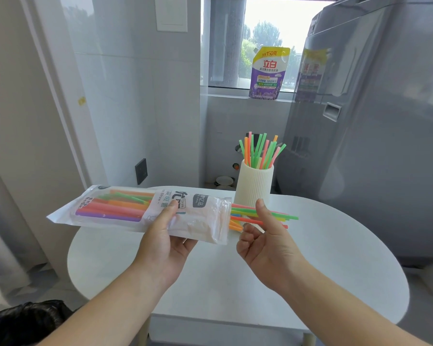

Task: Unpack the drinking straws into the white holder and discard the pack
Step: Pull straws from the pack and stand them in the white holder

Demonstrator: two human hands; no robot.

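We see the left hand gripping the straw pack level above the table, thumb on top. Its open end is turned toward the part-filled white holder just behind. A bunch of straws juts from that end across the right hand, which is palm up with the thumb raised and fingers curled beneath. We cannot tell whether they pinch the straws.

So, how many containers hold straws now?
2: the white holder, upright near the table's far edge, and the plastic pack held over the table, straws protruding from its open end.
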